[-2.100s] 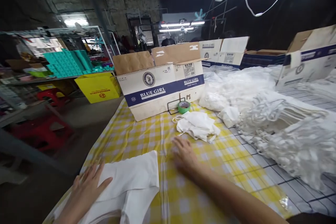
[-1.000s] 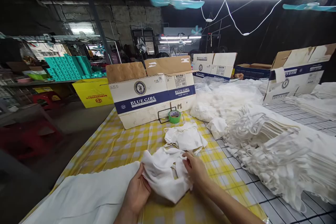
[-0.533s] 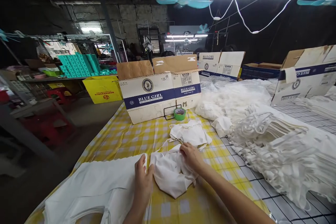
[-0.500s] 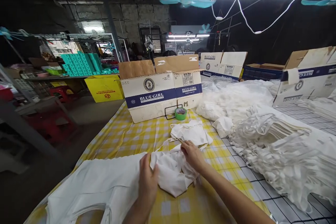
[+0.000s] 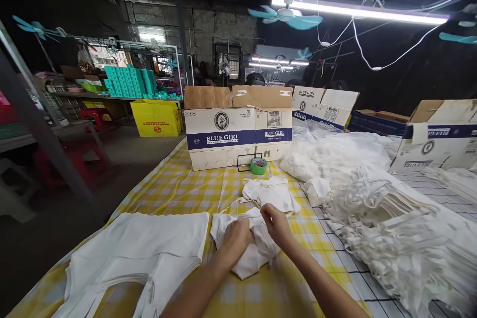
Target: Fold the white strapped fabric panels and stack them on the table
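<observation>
A crumpled white garment (image 5: 250,262) lies on the yellow checked cloth in front of me. Above it, my left hand (image 5: 237,237) is curled with its fingertips turned down into the fabric. My right hand (image 5: 275,224) pinches at the garment's upper right part, close beside the left; its fingertips are partly hidden. Just beyond the hands rests another white piece with thin straps (image 5: 271,194). To the left, a flat layered stack of white cut fabric (image 5: 137,243) has a curved opening at its near side.
Green tape (image 5: 258,165) stands beside a black wire frame, before an open carton (image 5: 219,154). At right are a large pile of white strapped pieces (image 5: 395,218) and clear plastic bags (image 5: 328,144). A yellow box (image 5: 155,118) sits beyond the table's left edge (image 5: 149,184).
My left hand has moved right, from the garment's left edge onto its middle, and its fingers have curled in. My right hand stays near the same spot. The camera view has shifted.
</observation>
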`<state>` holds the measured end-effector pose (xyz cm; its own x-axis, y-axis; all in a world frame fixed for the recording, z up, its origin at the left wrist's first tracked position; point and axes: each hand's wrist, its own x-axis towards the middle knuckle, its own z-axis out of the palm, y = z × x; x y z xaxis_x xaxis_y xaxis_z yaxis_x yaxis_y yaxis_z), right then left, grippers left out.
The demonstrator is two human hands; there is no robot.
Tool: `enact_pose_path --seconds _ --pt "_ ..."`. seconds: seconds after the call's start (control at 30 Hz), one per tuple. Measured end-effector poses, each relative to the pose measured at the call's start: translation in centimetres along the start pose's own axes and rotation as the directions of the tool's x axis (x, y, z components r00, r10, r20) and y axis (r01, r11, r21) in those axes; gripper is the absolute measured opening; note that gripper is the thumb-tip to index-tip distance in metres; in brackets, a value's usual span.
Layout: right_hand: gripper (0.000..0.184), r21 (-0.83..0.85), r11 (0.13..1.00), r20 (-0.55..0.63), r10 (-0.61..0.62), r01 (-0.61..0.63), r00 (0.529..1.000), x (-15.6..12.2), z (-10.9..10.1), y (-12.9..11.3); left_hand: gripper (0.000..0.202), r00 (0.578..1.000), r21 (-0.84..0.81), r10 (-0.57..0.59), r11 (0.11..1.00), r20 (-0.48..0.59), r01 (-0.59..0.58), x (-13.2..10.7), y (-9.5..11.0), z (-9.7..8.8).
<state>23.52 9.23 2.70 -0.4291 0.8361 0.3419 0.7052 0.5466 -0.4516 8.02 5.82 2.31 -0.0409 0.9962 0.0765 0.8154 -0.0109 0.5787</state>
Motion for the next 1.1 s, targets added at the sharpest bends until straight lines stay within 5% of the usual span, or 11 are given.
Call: enact_pose_path --seconds 0.13,0.2,0.27,0.37,0.57,0.77,0.87,0.93,1.1 --pt "0.012 0.134 0.99 0.121 -0.064 0.048 0.991 -1.9 -0.3 -1.3 0.014 0.993 -0.097 0.021 0.995 -0.117 -0.033 1.7 0.6 -4.5" --pt "0.024 0.153 0.986 0.23 -0.102 0.067 0.968 -3.5 0.1 -2.1 0.014 0.982 -0.152 0.026 0.987 -0.186 -0.055 2.4 0.9 -7.1" --pt "0.032 0.061 0.995 0.272 -0.094 0.08 0.958 -5.0 0.2 -2.8 0.016 0.965 -0.193 0.005 0.98 -0.264 -0.057 2.9 1.2 -9.7" --pt "0.012 -0.067 0.992 0.256 -0.086 0.106 0.963 -6.4 -0.9 -3.4 0.019 0.928 -0.226 -0.053 0.973 -0.368 -0.034 3.0 1.4 -13.0" --pt "0.013 -0.157 0.986 0.18 -0.029 0.058 0.983 -6.9 -6.9 -2.8 0.024 0.839 0.053 0.028 0.999 -0.544 0.001 2.4 1.9 -17.2" --pt "0.014 -0.234 0.907 0.15 -0.322 0.35 0.935 -8.0 -13.5 -2.7 0.025 0.886 0.253 0.093 0.967 -0.454 0.028 1.8 2.4 -20.6" --pt "0.009 -0.201 0.893 -0.009 -0.413 0.403 0.911 -8.5 -17.2 -3.2 0.025 0.879 0.253 0.133 0.967 -0.458 -0.015 0.8 3.4 -22.0" --pt "0.008 -0.172 0.909 -0.11 -0.401 0.38 0.909 -8.5 -19.6 -3.5 0.026 0.877 0.255 0.159 0.966 -0.454 -0.043 0.1 4.2 -22.5" --pt "0.013 -0.02 0.953 -0.128 -0.303 0.303 0.944 -8.6 -24.1 -3.3 0.023 0.908 0.217 0.095 0.976 -0.408 -0.004 -0.9 5.3 -22.9"
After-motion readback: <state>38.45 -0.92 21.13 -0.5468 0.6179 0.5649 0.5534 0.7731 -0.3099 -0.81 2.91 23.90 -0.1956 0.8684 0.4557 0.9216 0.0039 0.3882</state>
